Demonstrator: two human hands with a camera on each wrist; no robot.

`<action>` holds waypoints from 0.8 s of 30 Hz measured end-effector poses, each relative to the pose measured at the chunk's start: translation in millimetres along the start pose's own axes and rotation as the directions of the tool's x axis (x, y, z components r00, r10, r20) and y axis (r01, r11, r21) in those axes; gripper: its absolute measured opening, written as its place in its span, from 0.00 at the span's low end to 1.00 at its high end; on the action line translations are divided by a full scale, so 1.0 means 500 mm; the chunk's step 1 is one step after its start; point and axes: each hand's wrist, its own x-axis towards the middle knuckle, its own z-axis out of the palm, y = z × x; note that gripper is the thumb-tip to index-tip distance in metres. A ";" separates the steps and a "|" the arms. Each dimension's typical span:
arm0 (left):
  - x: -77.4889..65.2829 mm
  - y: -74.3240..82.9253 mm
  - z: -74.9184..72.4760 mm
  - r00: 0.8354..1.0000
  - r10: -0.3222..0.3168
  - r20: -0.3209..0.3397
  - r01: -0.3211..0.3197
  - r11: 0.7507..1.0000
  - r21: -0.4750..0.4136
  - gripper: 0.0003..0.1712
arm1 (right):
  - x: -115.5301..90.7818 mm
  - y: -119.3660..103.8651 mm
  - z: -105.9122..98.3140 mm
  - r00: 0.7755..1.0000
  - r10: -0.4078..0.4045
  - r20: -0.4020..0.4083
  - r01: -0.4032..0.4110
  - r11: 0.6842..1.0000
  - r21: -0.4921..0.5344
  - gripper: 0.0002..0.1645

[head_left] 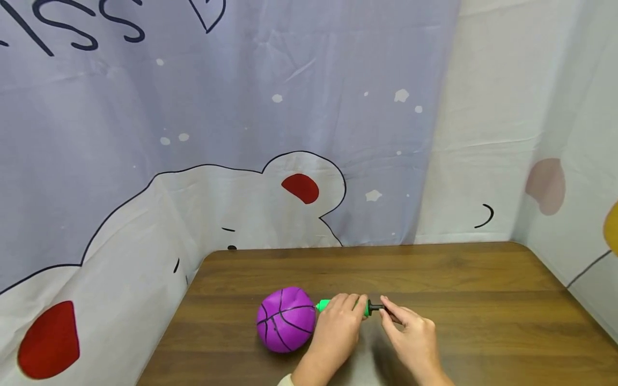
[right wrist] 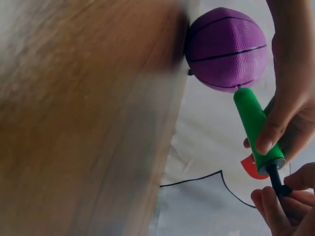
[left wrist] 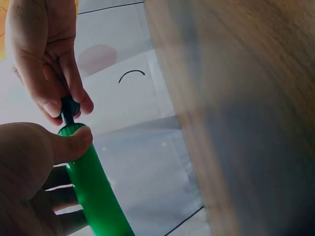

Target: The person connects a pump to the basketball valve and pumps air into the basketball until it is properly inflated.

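A purple ball (head_left: 286, 320) with black basketball lines sits on the table, slightly dented at its top in the head view. The tip of a green hand pump (right wrist: 252, 118) meets the ball's side. My left hand (head_left: 339, 328) grips the pump's green barrel (left wrist: 96, 184), thumb near its black-rodded end. My right hand (head_left: 411, 338) pinches the black handle (left wrist: 70, 107) at the end of the rod, a short length of which shows outside the barrel. In the right wrist view the pump slants down from the ball (right wrist: 229, 49) to the right hand (right wrist: 288, 206).
The brown wooden table (head_left: 232, 273) runs back to a printed cloth (head_left: 251, 107) with cartoon figures, hanging behind it. More cloth (head_left: 574, 203) hangs along the right side.
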 end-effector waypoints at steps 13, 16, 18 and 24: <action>-0.004 -0.013 -0.002 0.997 -0.070 0.017 0.071 0.996 -0.059 0.26 | 0.018 0.039 -0.062 0.990 0.137 -0.039 -0.138 0.990 -0.005 0.18; -0.004 -0.017 -0.005 0.997 -0.075 0.030 0.077 0.995 -0.064 0.26 | 0.022 0.047 -0.083 0.980 0.196 -0.032 -0.197 0.980 -0.020 0.17; -0.004 -0.019 -0.006 0.996 -0.078 0.036 0.081 0.995 -0.066 0.26 | 0.023 0.050 -0.093 0.976 0.214 -0.033 -0.215 0.976 -0.038 0.17; -0.005 -0.023 -0.004 0.997 -0.074 0.029 0.076 0.995 -0.061 0.26 | 0.021 0.053 -0.109 0.969 0.246 -0.020 -0.247 0.967 -0.063 0.17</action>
